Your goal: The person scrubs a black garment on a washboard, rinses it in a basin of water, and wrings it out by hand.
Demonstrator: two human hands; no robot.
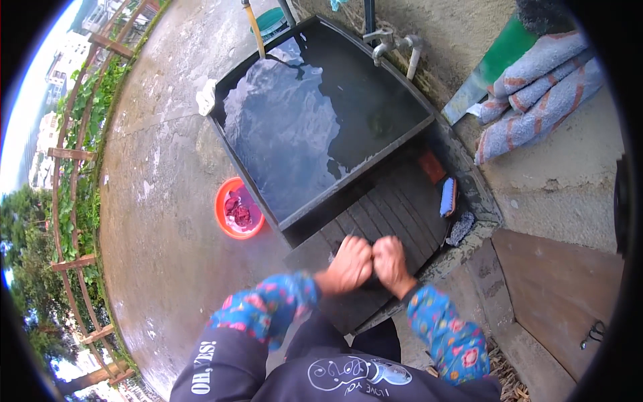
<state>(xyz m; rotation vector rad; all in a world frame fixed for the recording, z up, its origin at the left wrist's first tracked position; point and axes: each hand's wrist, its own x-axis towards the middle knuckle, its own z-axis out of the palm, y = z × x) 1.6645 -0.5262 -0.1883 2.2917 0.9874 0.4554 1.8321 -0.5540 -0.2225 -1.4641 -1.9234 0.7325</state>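
Note:
Both my hands are closed and side by side over a dark ridged washboard slab (375, 218) at the near end of the water tank. My left hand (349, 264) is curled into a fist, and my right hand (390, 261) is bunched close against it. Something dark shows under and between the fingers, too hidden to name. To the right on the slab's edge lie a scrub brush (449, 197) with blue bristles, a grey scouring pad (460, 229) and a reddish-brown block (432, 167). Flowered blue sleeve covers are on both my forearms.
A dark rectangular tank (429, 122) of water stands beyond the slab, with a tap (383, 47) over its far right side. An orange basin (219, 208) holding red cloth in water sits on the floor at left. Striped towels (542, 100) hang at the right wall.

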